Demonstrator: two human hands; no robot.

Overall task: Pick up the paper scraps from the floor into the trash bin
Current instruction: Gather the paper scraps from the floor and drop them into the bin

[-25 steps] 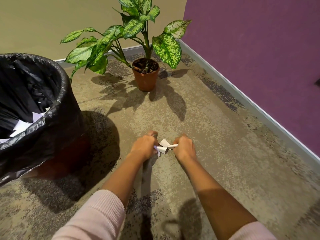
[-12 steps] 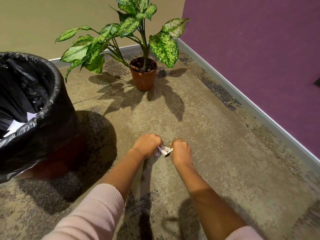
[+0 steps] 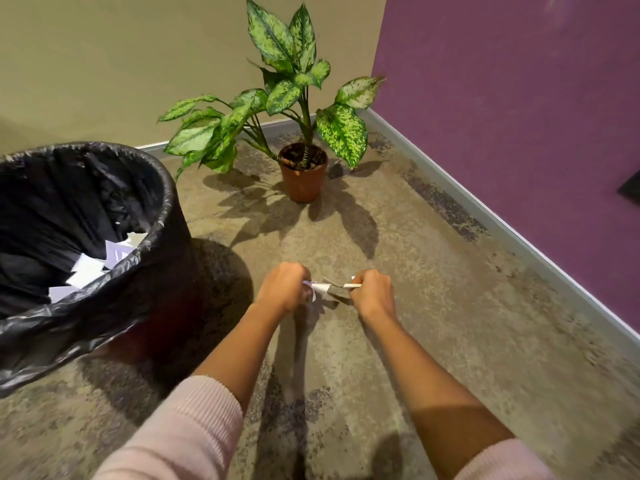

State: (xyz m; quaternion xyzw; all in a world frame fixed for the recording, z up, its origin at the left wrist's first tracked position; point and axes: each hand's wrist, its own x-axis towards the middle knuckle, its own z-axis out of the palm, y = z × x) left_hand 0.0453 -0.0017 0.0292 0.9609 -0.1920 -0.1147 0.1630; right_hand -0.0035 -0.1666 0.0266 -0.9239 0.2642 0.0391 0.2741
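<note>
**Surface and room.** The floor (image 3: 450, 306) is a mottled tan-and-grey surface with darker worn patches. It fills the lower and centre frame. A beige wall (image 3: 104, 64) closes the upper left and a purple wall (image 3: 519, 98) closes the upper right; the two meet in a corner at upper centre. A grey baseboard (image 3: 502, 223) runs along the foot of both walls.

**Surrounding items.** A potted plant (image 3: 287, 91) with speckled green leaves stands upright in a terracotta pot (image 3: 304, 183) in the corner, well apart from the hands. It casts leaf shadows on the floor toward the centre. The trash bin (image 3: 162, 244), lined with a black bag, occupies the left of the frame. White binned scraps (image 3: 86, 271) lie inside it against the near wall. A dark object at the right edge is cut off and cannot be identified.

**Hands and task item.** Both forearms extend from pink sleeves (image 3: 183, 431) at the bottom of the frame to the centre. The left hand (image 3: 284, 287) and right hand (image 3: 374, 294) have curled fingers, each gripping one end of the paper scraps (image 3: 322, 288). The scraps span the short gap between the hands, low over the floor and right of the bin. Bare floor lies between the hands and the bin.
</note>
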